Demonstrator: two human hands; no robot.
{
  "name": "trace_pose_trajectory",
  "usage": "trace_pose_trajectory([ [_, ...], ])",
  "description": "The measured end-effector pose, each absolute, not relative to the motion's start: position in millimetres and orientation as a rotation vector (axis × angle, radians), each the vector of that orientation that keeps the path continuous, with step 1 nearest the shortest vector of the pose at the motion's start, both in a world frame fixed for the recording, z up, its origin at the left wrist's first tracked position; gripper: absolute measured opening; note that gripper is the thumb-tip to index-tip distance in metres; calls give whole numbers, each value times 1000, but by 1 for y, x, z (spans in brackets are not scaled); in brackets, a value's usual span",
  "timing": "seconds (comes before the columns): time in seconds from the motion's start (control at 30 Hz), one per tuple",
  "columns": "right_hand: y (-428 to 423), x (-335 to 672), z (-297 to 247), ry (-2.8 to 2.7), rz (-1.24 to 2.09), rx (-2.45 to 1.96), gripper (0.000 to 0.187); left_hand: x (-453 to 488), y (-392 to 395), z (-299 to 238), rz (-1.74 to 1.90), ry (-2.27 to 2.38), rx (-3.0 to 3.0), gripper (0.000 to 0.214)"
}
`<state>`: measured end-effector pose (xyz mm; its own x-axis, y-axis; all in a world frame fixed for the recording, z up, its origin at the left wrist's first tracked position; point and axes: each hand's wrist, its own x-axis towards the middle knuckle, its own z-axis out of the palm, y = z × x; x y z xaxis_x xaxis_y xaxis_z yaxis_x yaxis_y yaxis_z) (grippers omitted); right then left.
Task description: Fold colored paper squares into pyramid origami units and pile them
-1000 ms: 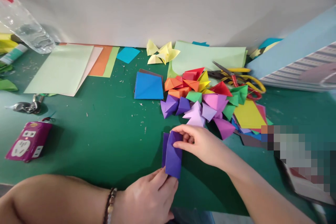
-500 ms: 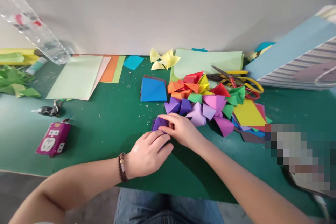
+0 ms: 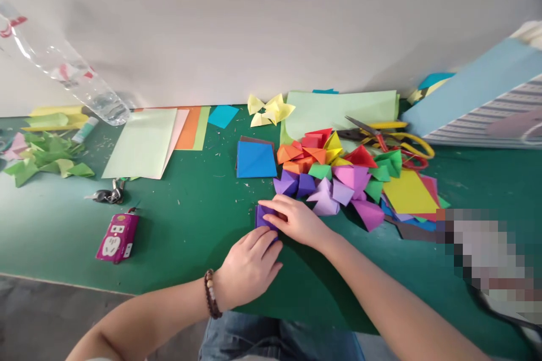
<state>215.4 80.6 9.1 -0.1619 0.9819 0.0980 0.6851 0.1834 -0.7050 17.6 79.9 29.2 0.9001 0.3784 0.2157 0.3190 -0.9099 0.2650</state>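
Observation:
A small piece of folded purple paper [image 3: 263, 215] lies on the green table near its front edge, partly hidden under my fingers. My left hand [image 3: 248, 266], with a beaded bracelet at the wrist, holds its near end with bent fingers. From the right, my right hand [image 3: 300, 223] presses on the same paper with thumb and forefinger. Just beyond lies a stack of square papers with a blue sheet [image 3: 256, 159] on top. Folded paper pieces [image 3: 325, 196] in several colours are heaped to the right of it.
Scissors [image 3: 372, 134] lie behind the heap, with a yellow-topped paper stack [image 3: 410, 192] at its right. A light-blue bag [image 3: 478, 90] and plastic bottle [image 3: 84, 76] lean at the wall. Keys [image 3: 110, 194], a purple box [image 3: 117, 237] and a glue stick [image 3: 85, 129] are left.
The purple paper has gone from tilted to flatter and squarer under my hands. Both hands stay on it. The whole view has shifted, so the table's contents appear further right and lower.

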Motion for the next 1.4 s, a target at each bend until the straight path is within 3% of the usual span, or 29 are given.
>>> trace_pose_trajectory([
  [0.2, 78, 209, 10, -1882, 650, -1645, 31, 9, 48, 31, 165, 804, 2771, 61],
  [0.4, 73, 204, 7, -1913, 554, -1688, 28, 17, 16, 21, 181, 1092, 2724, 74],
  [0.77, 65, 195, 7, -1931, 431, -1696, 29, 25, 2, 8, 354, 1233, 2655, 45],
  [1.17, 54, 219, 10, -1342, 987, -1749, 27, 18, 10, 18, 617, 1245, 2489, 27],
  [1.4, 30, 211, 11, -1446, 681, -1891, 25, 19, 5, 5, 494, 1199, 2598, 32],
])
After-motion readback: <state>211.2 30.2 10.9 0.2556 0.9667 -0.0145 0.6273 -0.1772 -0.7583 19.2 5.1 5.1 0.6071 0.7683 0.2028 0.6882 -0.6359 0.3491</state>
